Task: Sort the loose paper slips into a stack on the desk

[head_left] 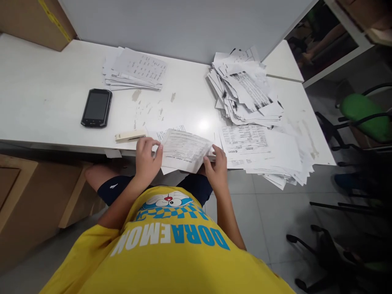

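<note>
A printed sheet of paper (185,149) is held up at the table's front edge, bent slightly and tilted towards me. My left hand (148,159) pinches its left side between thumb and fingers. On the opposite side, my right hand (217,166) grips the sheet near its right corner. Part of another printed page (171,130) shows beneath and behind it. Just left of the papers, close to my left hand, lies a cream-coloured stapler (130,136). A loose spread of printed sheets (269,153) lies to the right of my right hand, some overhanging the edge.
A tall untidy paper pile (245,90) stands at the back right, a smaller stack (134,69) at the back left. A black handheld device (96,108) rests on the white table (45,98). Cardboard boxes (36,204) stand below left; chairs (364,110) are at right.
</note>
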`<state>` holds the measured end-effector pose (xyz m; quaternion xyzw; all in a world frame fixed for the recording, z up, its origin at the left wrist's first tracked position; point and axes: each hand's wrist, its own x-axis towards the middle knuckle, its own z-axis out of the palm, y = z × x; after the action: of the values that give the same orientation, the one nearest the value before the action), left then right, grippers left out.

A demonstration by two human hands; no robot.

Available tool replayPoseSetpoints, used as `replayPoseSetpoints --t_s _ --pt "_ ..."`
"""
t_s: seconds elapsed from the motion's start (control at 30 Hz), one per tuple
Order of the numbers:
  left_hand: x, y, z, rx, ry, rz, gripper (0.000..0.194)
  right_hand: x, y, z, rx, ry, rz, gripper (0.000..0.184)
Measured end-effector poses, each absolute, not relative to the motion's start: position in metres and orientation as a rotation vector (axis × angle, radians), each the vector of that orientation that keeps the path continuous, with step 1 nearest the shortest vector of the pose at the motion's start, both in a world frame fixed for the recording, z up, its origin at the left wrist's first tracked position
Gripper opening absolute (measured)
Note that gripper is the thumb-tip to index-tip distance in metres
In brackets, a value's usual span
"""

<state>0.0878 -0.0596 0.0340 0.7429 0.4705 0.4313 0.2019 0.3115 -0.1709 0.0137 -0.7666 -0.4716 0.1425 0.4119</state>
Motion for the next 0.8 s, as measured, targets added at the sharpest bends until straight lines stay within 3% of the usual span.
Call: replayPoseSetpoints --t_s 0.1,0.23,0.4,0.6,0.7,0.8 --pt "0.097 -0.006 0.060 2.337 1.227 0.873 0.007 0.297 -0.186 0.008 -1.843 -0.792 0.500 0.044" --pt "0.111 0.065 0.072 2.458 1.093 0.405 0.011 0.262 -0.211 -0.022 -1.630 -0.478 0.994 0.045" --pt "0.121 0.094 0.059 2.290 1.145 0.303 0.011 0.227 -0.197 -0.041 -1.301 -0.416 1.443 0.058" --pt "0.127 0.087 0.049 2.260 1.213 0.357 0.015 0.233 -0.161 -0.017 -1.149 -0.360 1.349 0.051" --pt "0.125 0.087 0.053 2.242 1.206 0.279 0.015 0.240 -0.156 -0.017 -1.299 -0.412 1.227 0.047" --pt "0.122 0.090 0.059 2.299 1.233 0.248 0.029 0.252 -0.157 -0.015 -1.585 -0.634 0.971 0.042"
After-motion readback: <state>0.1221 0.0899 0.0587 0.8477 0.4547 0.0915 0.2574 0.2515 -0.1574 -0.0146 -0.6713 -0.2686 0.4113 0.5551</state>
